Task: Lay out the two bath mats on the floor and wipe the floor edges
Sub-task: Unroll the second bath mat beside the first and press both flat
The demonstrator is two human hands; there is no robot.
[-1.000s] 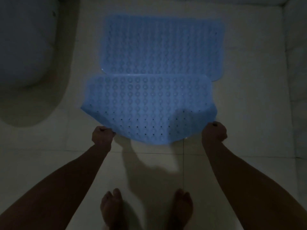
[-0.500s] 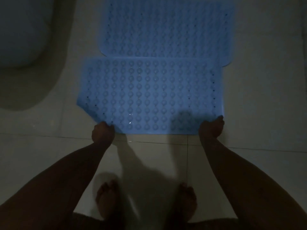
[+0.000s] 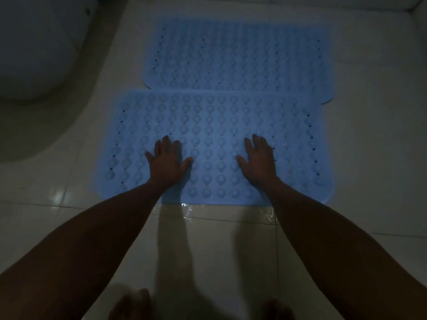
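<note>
Both the left hand (image 3: 166, 161) and right hand (image 3: 258, 159) lay flat, fingers spread, gripping nothing, pressing the nearer blue dimpled rubber bath mat (image 3: 219, 125), long axis running left-right, against the pale tiled floor (image 3: 57, 222).

One head-worn camera looks steeply down from above the near blue bath mat (image 3: 215, 125), facing forward across the tiled floor (image 3: 369, 158). It sits close, with forearms reaching in from below the mat and the toilet (image 3: 34, 49) at its upper left.
</note>
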